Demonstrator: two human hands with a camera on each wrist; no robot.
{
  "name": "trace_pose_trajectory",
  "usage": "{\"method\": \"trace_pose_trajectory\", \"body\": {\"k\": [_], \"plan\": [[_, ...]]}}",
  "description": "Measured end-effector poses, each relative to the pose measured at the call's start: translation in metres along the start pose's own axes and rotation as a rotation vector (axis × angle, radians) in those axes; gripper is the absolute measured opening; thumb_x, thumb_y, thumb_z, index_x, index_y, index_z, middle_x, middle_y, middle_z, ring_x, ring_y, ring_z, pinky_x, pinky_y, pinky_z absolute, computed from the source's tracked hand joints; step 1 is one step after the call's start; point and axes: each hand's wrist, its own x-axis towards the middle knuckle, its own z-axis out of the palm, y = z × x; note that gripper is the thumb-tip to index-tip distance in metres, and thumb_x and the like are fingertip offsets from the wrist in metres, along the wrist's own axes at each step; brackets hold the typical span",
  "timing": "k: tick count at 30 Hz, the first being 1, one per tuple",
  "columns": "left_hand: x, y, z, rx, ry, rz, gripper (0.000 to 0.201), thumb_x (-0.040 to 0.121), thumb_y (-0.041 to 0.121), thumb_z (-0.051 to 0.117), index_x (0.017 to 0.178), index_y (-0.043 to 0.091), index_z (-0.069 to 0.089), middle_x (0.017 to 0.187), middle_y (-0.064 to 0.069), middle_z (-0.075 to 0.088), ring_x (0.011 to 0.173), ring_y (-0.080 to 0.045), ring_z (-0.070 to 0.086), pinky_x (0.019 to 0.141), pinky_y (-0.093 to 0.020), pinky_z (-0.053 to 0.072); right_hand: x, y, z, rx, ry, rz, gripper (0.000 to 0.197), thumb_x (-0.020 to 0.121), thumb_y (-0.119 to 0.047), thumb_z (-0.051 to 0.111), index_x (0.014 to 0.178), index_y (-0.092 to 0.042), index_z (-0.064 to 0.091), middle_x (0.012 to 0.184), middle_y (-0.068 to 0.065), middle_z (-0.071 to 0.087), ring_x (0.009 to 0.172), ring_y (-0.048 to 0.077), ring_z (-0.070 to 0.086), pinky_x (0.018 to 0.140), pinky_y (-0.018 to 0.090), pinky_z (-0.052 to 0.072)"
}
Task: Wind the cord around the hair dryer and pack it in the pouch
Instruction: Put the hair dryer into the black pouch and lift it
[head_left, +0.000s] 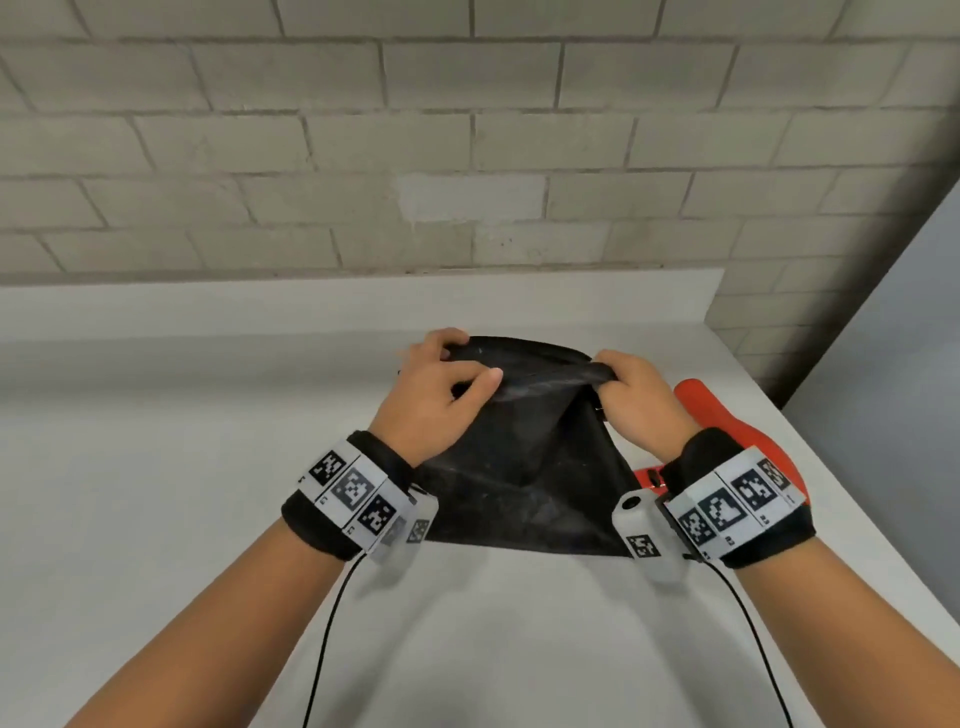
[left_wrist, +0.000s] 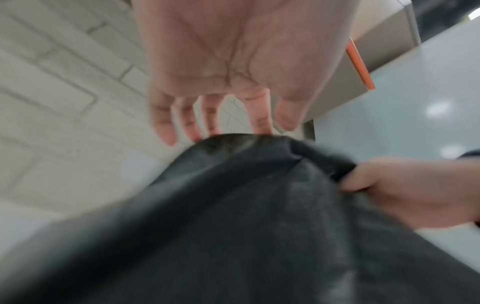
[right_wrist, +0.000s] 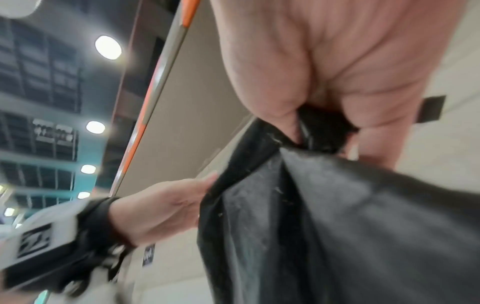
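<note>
At frame centre, 1 black pouch (head_left: 524, 467) held above the white bench (head_left: 156, 467), 2 hands on its rim: left hand (head_left: 436, 405) fingers pinching, right hand (head_left: 641, 397) fingers curled round it; 1 orange hair dryer (head_left: 727, 421) right.

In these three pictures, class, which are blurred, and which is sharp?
Head view: sharp on both hands and the black pouch. Left wrist view: pouch smeared, left hand soft. Right wrist view: background streaked, right hand soft, ceiling lights glaring.
</note>
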Motion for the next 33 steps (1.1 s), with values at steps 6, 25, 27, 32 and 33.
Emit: {"method": "trace_pose_trajectory", "body": {"k": [6, 25, 27, 32, 33], "plan": [[0.03, -0.015, -0.008, 0.335, -0.432, -0.21, 0.037, 0.086, 0.057, 0.042, 0.096, 0.035, 0.07, 0.157, 0.004, -0.012, 0.142, -0.031, -0.016, 0.111, -0.062, -0.004, -0.027, -0.015, -0.009, 0.064, -0.169, -0.268, 0.036, 0.07, 0.012, 0.034, 0.072, -0.023, 0.044, 0.076, -0.005, 0.044, 0.068, 0.001, 0.041, 0.064, 0.011, 0.033], [0.023, 0.005, -0.005, 0.131, 0.02, -0.151, 0.041, 0.076, 0.001, 0.055, 0.116, 0.008, 0.05, 0.118, -0.016, 0.035, 0.096, -0.038, 0.054, 0.095, -0.037, 0.045, 0.0, 0.007, -0.026, -0.521, 0.381, 0.078, 0.029, 0.075, 0.013, 0.047, 0.099, -0.001, 0.055, 0.13, 0.022, 0.028, 0.096, 0.038, 0.046, 0.085, 0.035, 0.044], [0.01, -0.002, 0.003, 0.3, -0.385, -0.19, 0.059, 0.079, 0.014, 0.057, 0.133, 0.029, 0.036, 0.124, -0.014, 0.027, 0.097, -0.04, 0.054, 0.095, -0.044, 0.046, 0.008, 0.01, -0.024, -0.22, 0.318, 0.118, 0.033, 0.075, 0.017, 0.045, 0.106, 0.005, 0.051, 0.133, 0.021, 0.03, 0.097, 0.027, 0.044, 0.09, 0.018, 0.036], [0.003, -0.013, 0.023, 0.451, -0.614, -0.245, 0.087, 0.072, 0.023, 0.068, 0.142, 0.029, 0.017, 0.15, -0.004, 0.012, 0.128, -0.034, 0.033, 0.102, -0.044, 0.04, 0.008, 0.013, 0.001, 0.198, 0.237, 0.175, 0.038, 0.075, 0.016, 0.04, 0.11, 0.009, 0.052, 0.114, 0.023, 0.059, 0.109, 0.037, 0.054, 0.089, 0.036, 0.046], [0.006, -0.016, 0.024, 0.301, -0.543, -0.276, 0.085, 0.07, 0.024, 0.071, 0.141, 0.02, 0.024, 0.15, -0.006, 0.02, 0.127, -0.032, 0.037, 0.102, -0.041, 0.04, 0.006, 0.013, 0.004, 0.211, 0.222, 0.162, 0.037, 0.074, 0.015, 0.04, 0.107, 0.007, 0.054, 0.11, 0.023, 0.06, 0.107, 0.037, 0.055, 0.084, 0.034, 0.045]]}}
